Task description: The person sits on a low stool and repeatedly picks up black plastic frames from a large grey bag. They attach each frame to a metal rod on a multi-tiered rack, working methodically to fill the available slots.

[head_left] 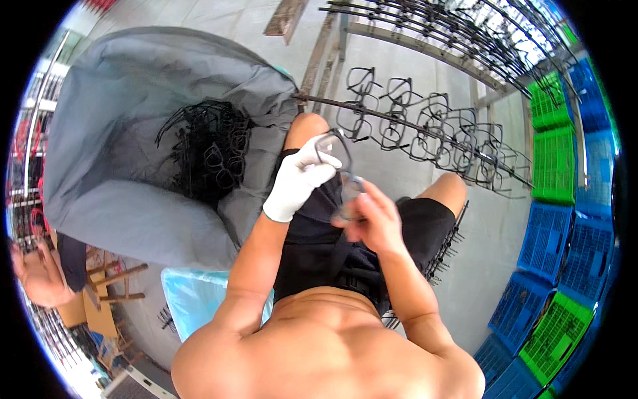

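A dark eyeglass frame (346, 151) is held over my lap, tilted with one rim above the other. My left hand (299, 176), in a white glove, pinches it near the upper rim. Bare and partly smeared by motion, my right hand (376, 219) has its fingers closed about the lower rim. Just beyond my knees a long dark rod (415, 125) carries several eyeglass frames (392, 130) in a row. To the left, a dark heap of eyeglass frames (212, 156) lies inside a large grey cloth-lined container (153, 213).
A rack (425, 50) at the far right bears several loaded rods. Green crates (553, 163) and blue crates (546, 239) stack along the right. A light-blue plastic bag (189, 296) stands by my left arm. Another person (46, 276) is at the left edge, near a wooden stool (119, 286).
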Demonstrator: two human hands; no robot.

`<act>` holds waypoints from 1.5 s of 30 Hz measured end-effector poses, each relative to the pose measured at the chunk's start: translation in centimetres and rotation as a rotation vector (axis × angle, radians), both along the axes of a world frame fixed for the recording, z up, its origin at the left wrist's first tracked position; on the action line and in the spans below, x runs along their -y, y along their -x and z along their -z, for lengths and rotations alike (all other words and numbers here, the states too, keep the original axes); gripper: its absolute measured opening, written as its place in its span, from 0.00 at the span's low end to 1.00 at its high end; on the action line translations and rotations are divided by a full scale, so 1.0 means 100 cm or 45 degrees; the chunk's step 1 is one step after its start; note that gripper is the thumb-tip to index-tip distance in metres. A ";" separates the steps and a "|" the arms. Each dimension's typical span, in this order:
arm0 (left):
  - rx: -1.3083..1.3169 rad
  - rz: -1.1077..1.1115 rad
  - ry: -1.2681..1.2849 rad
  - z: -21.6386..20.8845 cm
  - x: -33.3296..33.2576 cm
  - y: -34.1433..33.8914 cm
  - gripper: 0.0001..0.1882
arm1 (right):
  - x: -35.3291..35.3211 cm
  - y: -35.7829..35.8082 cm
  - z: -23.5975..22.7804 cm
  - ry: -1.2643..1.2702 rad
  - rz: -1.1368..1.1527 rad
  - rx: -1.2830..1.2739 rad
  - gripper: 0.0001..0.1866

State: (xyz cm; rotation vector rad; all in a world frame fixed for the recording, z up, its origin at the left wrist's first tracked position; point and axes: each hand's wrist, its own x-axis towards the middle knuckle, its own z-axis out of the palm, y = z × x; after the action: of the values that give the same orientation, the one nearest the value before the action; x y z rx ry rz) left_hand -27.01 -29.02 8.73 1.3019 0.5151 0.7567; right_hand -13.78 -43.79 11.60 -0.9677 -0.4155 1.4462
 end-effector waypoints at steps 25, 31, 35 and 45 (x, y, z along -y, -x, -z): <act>-0.968 -0.607 -0.886 0.059 -0.065 0.124 0.08 | 0.087 -0.267 0.013 0.567 1.302 0.554 0.12; -1.114 -0.626 -0.167 0.048 -0.067 0.085 0.17 | 0.076 -0.280 0.045 0.500 1.584 0.640 0.13; -0.962 -0.245 0.122 0.049 -0.092 0.091 0.14 | 0.072 -0.285 0.062 0.403 1.670 0.830 0.15; 0.065 0.133 0.346 -0.030 0.018 -0.019 0.07 | 0.046 -0.100 0.026 -0.051 0.698 1.452 0.21</act>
State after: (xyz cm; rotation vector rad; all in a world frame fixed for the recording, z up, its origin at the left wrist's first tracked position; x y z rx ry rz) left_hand -25.11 -30.84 11.75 1.0460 0.4866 0.6090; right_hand -3.75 -48.38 8.97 -1.6628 -0.8967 0.2801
